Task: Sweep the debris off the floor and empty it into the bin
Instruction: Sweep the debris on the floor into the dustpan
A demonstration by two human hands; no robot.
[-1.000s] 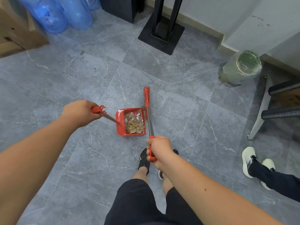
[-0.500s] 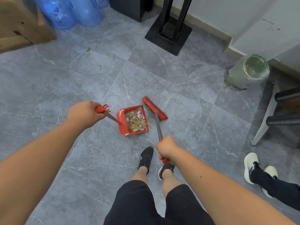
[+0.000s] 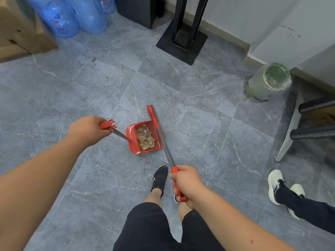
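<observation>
A red dustpan rests on the grey tiled floor ahead of my feet, with a heap of brown crumpled debris inside it. My left hand grips the red top of the dustpan's long handle. My right hand grips the red end of a broom handle, whose metal shaft runs up to the red broom head. The head stands edge-on against the dustpan's right side. A round bin with a clear liner stands at the far right near the wall.
Blue water jugs and a wooden crate stand at the far left. A black stand base sits at the back. Chair legs and another person's white shoes are on the right.
The broom head swung from lying angled to the right of the dustpan to edge-on against its right side. My right hand dropped back toward me. The dustpan stayed in place.
</observation>
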